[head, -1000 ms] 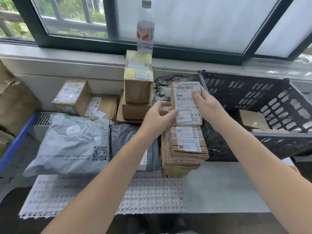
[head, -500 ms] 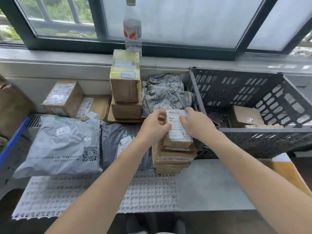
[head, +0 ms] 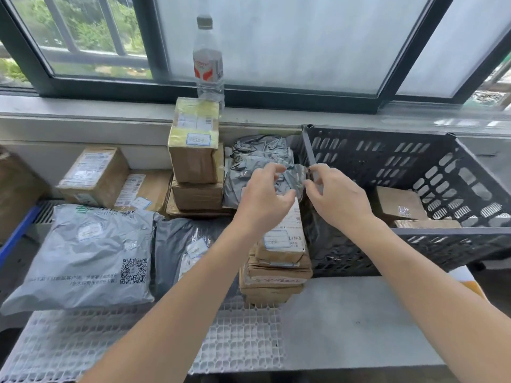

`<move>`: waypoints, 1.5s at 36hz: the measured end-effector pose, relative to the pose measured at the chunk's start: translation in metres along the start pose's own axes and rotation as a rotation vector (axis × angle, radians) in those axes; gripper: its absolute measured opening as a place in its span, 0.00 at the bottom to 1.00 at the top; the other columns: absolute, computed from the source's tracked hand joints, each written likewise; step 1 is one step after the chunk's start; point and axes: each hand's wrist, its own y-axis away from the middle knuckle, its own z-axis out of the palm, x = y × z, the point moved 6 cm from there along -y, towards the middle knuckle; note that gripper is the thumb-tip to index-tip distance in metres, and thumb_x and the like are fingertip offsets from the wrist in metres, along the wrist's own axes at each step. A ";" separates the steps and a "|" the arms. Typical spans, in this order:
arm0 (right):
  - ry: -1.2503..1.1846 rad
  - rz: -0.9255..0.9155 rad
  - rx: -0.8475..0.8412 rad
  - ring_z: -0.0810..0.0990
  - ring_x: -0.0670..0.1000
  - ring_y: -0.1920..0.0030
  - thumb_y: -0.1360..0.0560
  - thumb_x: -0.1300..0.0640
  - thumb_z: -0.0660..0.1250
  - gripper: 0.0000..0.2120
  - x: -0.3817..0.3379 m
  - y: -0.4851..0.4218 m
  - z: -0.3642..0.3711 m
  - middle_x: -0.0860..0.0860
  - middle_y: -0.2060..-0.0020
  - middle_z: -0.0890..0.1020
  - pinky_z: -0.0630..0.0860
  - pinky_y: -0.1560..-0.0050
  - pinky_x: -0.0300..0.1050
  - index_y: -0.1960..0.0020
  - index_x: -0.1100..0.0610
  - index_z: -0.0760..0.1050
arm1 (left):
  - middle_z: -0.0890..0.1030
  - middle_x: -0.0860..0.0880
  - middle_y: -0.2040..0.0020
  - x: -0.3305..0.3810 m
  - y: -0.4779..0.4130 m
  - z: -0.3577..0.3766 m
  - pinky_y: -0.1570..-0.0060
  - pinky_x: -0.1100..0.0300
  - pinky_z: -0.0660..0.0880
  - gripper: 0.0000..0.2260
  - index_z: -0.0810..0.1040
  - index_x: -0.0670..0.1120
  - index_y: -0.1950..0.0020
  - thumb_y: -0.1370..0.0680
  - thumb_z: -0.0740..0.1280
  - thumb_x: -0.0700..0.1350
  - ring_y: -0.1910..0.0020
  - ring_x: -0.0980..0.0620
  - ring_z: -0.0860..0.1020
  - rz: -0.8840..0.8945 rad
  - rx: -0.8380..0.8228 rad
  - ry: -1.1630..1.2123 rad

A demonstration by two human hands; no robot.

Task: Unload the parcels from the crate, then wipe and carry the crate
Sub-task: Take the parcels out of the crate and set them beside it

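A dark slotted plastic crate [head: 448, 230] stands at the right, with two brown parcels [head: 398, 205] left inside near its front wall. Just left of it a small labelled box [head: 284, 241] tops a low stack of cardboard parcels [head: 273, 280]. My left hand [head: 262, 200] hovers over that box with fingers apart, holding nothing. My right hand [head: 337, 194] is beside it, above the crate's left wall, also with loose fingers and nothing in it. A crumpled grey bag [head: 257, 158] lies behind both hands.
Grey mailer bags [head: 83, 258] and brown boxes [head: 94, 175] cover the left of the bench. A tall box stack [head: 195, 153] stands at the wall under a water bottle [head: 208, 59] on the sill. White plastic grid [head: 243, 335] lies at the front edge.
Both hands lowered the small labelled box onto the cardboard stack and let go of it. They have since lifted off and apart, with the right hand drifting toward the crate.
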 end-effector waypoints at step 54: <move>0.334 -0.464 -1.080 0.76 0.52 0.54 0.30 0.46 0.74 0.40 0.372 -0.046 0.059 0.50 0.51 0.76 0.74 0.55 0.45 0.26 0.51 0.55 | 0.71 0.48 0.33 0.066 -0.134 0.376 0.50 0.57 0.69 0.34 0.62 0.46 0.25 0.27 0.73 0.48 0.46 0.50 0.71 -0.246 -0.816 -0.469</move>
